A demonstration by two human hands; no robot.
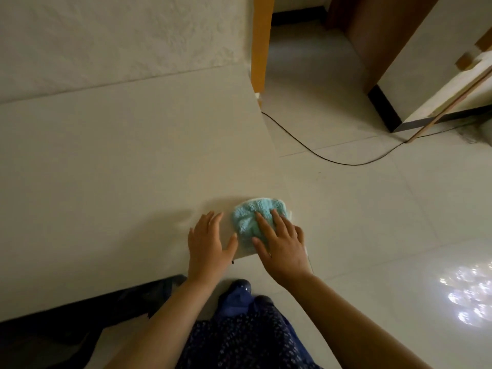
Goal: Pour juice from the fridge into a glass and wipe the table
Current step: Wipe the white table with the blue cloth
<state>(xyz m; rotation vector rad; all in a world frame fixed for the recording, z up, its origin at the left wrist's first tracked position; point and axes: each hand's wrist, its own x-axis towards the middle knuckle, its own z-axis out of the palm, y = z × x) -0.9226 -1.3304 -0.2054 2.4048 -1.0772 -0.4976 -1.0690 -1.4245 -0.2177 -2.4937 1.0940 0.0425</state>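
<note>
A pale surface (111, 161) fills the left and middle of the head view, seen from above, with its right edge running down toward the person. At the near right corner of the surface lies a crumpled turquoise cloth (251, 218), a lighter layer showing along its far and right rim. The cloth sits right at the corner, close to both the right edge and the near edge.

The right hand (282, 243) lies flat on the cloth with its fingers spread and stretched forward, palm down, pressing on the near right part of the cloth rather than gripping it. Its outer fingers reach past the right edge of the surface. A ring shows on one finger.

The left hand (209, 243) rests palm down on the bare surface just left of the cloth, fingers extended and close together, thumb angled out toward the cloth and nearly touching it. It holds nothing.

Both bare forearms come in from the bottom of the view. Between them hangs dark blue patterned clothing (245, 339), and a dark shoe tip (241, 286) shows on the floor (372, 222) just below the surface's near edge.

The floor is pale, glossy tile, with bright reflections at the lower right. A thin black cable (319, 155) curves across it beyond the surface. A textured white wall (119, 43) stands behind the surface, and an orange wooden post (262, 43) rises at its far right corner.
</note>
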